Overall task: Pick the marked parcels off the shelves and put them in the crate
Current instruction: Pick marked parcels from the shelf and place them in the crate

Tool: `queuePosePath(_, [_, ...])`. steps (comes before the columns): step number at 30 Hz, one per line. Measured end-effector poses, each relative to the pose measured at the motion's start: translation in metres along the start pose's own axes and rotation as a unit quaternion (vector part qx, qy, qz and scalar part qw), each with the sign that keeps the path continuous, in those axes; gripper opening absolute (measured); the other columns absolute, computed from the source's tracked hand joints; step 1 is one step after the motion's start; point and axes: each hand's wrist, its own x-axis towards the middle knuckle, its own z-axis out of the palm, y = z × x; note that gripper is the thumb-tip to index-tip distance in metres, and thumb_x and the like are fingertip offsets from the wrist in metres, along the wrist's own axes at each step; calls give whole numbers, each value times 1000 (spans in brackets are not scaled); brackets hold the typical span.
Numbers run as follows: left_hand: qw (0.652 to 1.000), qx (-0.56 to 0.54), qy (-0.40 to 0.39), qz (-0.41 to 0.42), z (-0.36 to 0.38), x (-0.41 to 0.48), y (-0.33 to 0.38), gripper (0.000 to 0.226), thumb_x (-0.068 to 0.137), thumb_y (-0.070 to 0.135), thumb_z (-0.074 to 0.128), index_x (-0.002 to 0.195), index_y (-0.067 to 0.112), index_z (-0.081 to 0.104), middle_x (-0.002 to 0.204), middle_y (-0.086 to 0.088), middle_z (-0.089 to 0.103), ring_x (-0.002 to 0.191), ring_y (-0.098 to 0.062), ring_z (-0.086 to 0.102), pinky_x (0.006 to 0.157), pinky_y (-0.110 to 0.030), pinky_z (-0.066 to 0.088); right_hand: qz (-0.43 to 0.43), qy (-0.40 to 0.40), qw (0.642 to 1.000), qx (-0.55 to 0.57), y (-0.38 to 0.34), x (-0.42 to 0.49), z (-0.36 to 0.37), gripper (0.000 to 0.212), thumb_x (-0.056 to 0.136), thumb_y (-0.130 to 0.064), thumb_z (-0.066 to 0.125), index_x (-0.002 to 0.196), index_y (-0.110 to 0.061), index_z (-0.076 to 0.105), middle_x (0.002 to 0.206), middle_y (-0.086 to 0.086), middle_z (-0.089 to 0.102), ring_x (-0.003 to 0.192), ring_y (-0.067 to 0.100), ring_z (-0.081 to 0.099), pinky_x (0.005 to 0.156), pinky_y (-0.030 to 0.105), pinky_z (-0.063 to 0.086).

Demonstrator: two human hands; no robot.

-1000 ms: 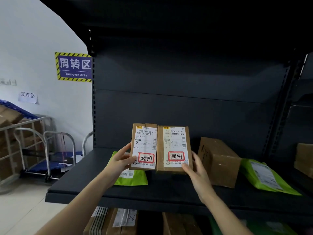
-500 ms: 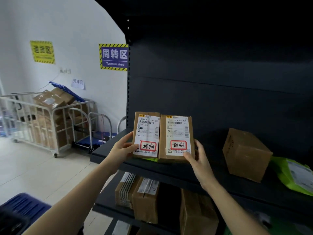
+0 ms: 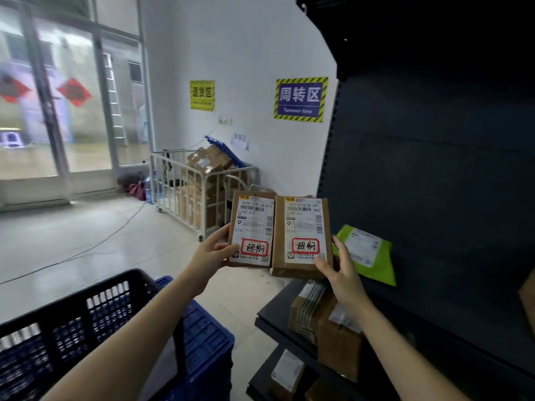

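Two flat brown parcels are held side by side in the air, left of the dark shelf unit (image 3: 434,198). Each carries a white label with a red-framed handwritten mark. My left hand (image 3: 212,254) grips the left parcel (image 3: 252,227) at its lower left edge. My right hand (image 3: 340,270) grips the right parcel (image 3: 301,235) at its lower right corner. A black slatted crate (image 3: 72,322) sits at the lower left, below my left forearm.
A blue crate (image 3: 205,342) stands right behind the black one. A green mailer bag (image 3: 366,253) lies on the shelf just right of my right hand. Brown boxes (image 3: 327,322) fill the lower shelves. A white cage trolley (image 3: 188,195) with cartons stands by the wall.
Both hands have carried the two parcels left, off the shelf. My view has swung left, bringing the black and blue crates and the glass doors into sight.
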Motion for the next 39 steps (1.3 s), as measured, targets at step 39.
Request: queuePosePath(39, [922,34,339,-186,-427,-166,-85,60,92,2,52,145,18,31,117,-11,62,101,-26,65,89,-42,55,100,-325,940,-1,58,1,503,38,90,-18,60,122,-30,44,120,5,58,118,23,52,96,40,48])
